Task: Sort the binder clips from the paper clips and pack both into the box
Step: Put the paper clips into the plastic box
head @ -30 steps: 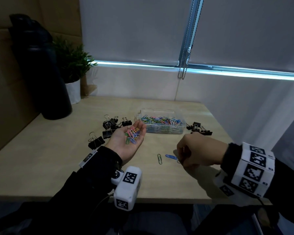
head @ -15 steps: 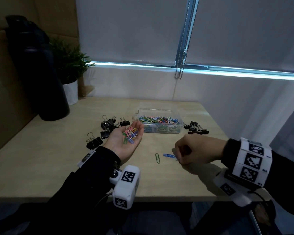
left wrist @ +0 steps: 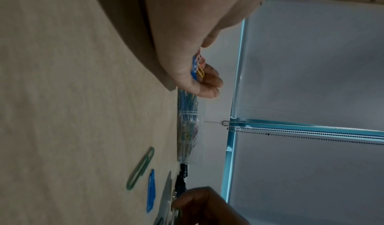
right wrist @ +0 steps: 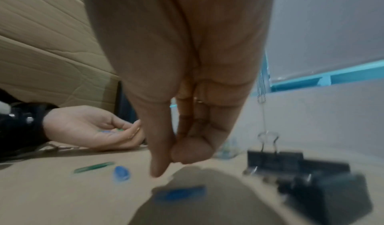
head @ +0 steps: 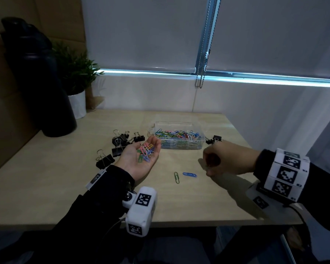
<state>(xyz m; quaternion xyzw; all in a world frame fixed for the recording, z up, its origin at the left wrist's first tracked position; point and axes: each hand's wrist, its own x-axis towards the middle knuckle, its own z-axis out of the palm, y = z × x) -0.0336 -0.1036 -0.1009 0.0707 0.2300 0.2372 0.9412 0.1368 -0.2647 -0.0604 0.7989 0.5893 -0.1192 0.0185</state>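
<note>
My left hand [head: 141, 159] lies palm up on the wooden table, and several coloured paper clips [head: 146, 151] rest in its palm. Just beyond its fingertips stands a clear plastic box [head: 179, 123] full of paper clips. My right hand [head: 213, 162] hovers low over the table with curled fingers. In the right wrist view its thumb presses against the curled fingers [right wrist: 187, 153] and nothing shows between them. A green paper clip [head: 176, 177] and a blue paper clip [head: 189, 174] lie between the hands. Another blue clip [right wrist: 180, 192] lies under the right hand.
Black binder clips [head: 120, 141] lie in a loose group left of the box, and a few more binder clips [head: 214, 139] lie right of it. A tall black bottle [head: 42, 88] and a potted plant [head: 74, 79] stand at the back left. A blind chain [head: 202, 73] hangs behind the box.
My right hand has lifted slightly and drawn back to the right, away from the blue clip. The left hand has stayed still with the clips in its palm.
</note>
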